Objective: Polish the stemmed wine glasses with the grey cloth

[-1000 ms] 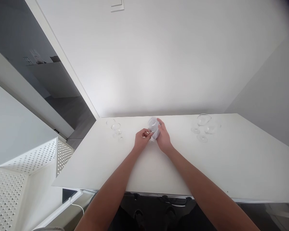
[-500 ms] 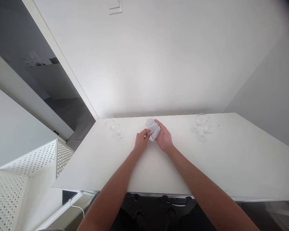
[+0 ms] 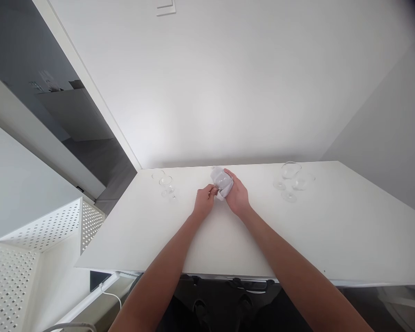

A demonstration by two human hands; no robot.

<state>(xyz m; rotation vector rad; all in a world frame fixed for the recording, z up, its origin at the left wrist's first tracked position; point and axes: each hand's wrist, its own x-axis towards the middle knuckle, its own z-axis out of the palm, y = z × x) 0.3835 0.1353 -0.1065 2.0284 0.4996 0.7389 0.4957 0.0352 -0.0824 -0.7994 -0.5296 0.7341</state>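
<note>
White worktop [image 3: 224,244] is set with its far edge along a pale wall [image 3: 228,83], on which part of a switch plate [image 3: 166,7] is seen at the top of the view. Near the middle of the far edge, one clear glass [image 3: 222,179] is held between two bare hands, with its bowl partly covered by a white wrap [image 3: 224,192]; whether cloth or paper cannot be told. Glass and wrap are clasped from the right side by the right hand [image 3: 238,196], its fingers curved around them toward the far edge. On the near left side of the same glass, the fingers of the left hand [image 3: 204,199] are closed; the exact part gripped is hidden. Whether the glass is rested on the worktop or raised just above it cannot be determined. Toward the far left corner, a small cluster of clear stemmed glasses [image 3: 165,181] is placed; outlines overlap, so no count is recorded. Toward the far right corner, two larger stemmed glasses [image 3: 291,171] are stood close together, well apart from the right hand. Beyond the left edge, a perforated white panel [image 3: 12,281] is noted, with a white cable [image 3: 113,295] seen below the near left corner.
</note>
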